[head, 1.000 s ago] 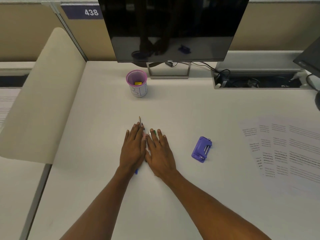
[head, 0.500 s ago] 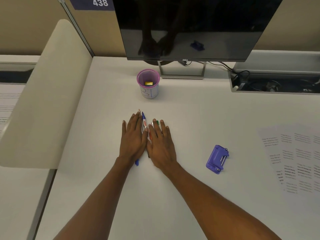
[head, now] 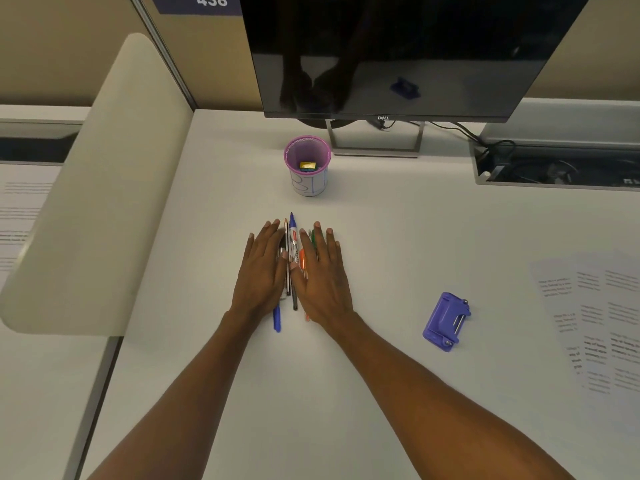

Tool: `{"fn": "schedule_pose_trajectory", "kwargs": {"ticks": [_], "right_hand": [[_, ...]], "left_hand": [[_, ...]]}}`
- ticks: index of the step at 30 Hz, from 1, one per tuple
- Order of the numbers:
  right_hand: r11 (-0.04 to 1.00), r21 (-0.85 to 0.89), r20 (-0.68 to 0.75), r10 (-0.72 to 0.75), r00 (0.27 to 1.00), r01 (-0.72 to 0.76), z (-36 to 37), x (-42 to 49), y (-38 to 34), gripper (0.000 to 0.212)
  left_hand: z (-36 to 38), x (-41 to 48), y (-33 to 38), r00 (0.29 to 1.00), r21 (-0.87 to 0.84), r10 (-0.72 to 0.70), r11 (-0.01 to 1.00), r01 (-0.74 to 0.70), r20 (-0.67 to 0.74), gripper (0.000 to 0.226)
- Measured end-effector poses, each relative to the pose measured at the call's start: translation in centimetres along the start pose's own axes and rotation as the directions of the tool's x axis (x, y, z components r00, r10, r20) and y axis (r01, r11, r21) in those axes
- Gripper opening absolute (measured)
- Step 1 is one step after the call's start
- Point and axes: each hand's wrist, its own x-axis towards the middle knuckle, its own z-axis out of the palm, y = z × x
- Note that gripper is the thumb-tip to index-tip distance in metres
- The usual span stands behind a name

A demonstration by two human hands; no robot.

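The loose bundle of pens and markers [head: 294, 292] lies on the white desk [head: 398, 244], in the narrow gap between your two hands, with all the tips pointing away from you. In the middle is the white whiteboard marker with the blue cap [head: 293, 241]. On its left lies a thin pencil [head: 286, 237], and a blue pen [head: 277, 318] whose end comes out from under your left palm. On its right an orange pen [head: 302, 259] and a green pen [head: 313, 239] are partly covered by your fingers. Your left hand [head: 261, 275] and your right hand [head: 320, 277] lie flat, palms down and fingers straight, close together but not curled around anything. They press the bundle from both sides. I judge that you hold them so to make the pens parallel and tight, so that one grasp can take them all. The pink wire-mesh pen cup [head: 309, 185] stands upright further ahead, near the tips, with a small yellow block [head: 308, 165] at its bottom. It is probably the place for the bundle. The purple hole punch [head: 446, 322] lies well apart on your right, and the printed paper sheets [head: 595, 323] lie even further right. The dark monitor [head: 398, 53] stands behind the cup.
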Motion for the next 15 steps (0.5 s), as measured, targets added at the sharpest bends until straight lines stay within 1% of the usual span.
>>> {"fn": "schedule_pose_trajectory", "kwargs": {"ticks": [2,5,7,8,10,12,15], "right_hand": [[0.998,0.056,-0.024,0.005,1.0,-0.004,-0.3,-0.3,0.3,0.069],[0.995,0.094,-0.029,0.018,0.999,-0.015,-0.6,-0.9,1.1,0.068],[0.994,0.106,-0.041,0.033,0.999,-0.029,-0.9,-1.6,1.6,0.066],[0.994,0.102,-0.045,0.038,0.998,-0.033,-1.0,-2.1,1.8,0.066],[0.996,0.085,-0.043,0.032,0.999,-0.028,-0.9,-3.3,2.2,0.065],[0.999,0.049,-0.02,0.011,1.0,-0.01,-0.6,-4.4,2.6,0.066],[0.998,-0.052,0.012,-0.033,0.999,0.034,-0.3,-5.0,2.8,0.066]], "left_hand": [[0.2,-0.9,0.2,0.999,-0.009,-0.021,1.0,0.021,-0.045,0.056],[0.5,-2.4,1.0,0.984,-0.117,-0.133,0.986,0.12,-0.118,0.058],[0.7,-3.4,1.7,0.972,-0.171,-0.196,0.97,0.172,-0.132,0.06],[0.8,-4.0,2.1,0.972,-0.182,-0.199,0.968,0.174,-0.128,0.059],[0.9,-4.9,2.5,0.984,-0.183,-0.144,0.975,0.124,-0.101,0.057],[0.9,-5.2,2.5,0.997,-0.139,-0.061,0.989,0.054,-0.045,0.058],[0.9,-4.7,2.2,0.998,0.051,0.025,0.998,-0.028,0.066,0.063]]}}
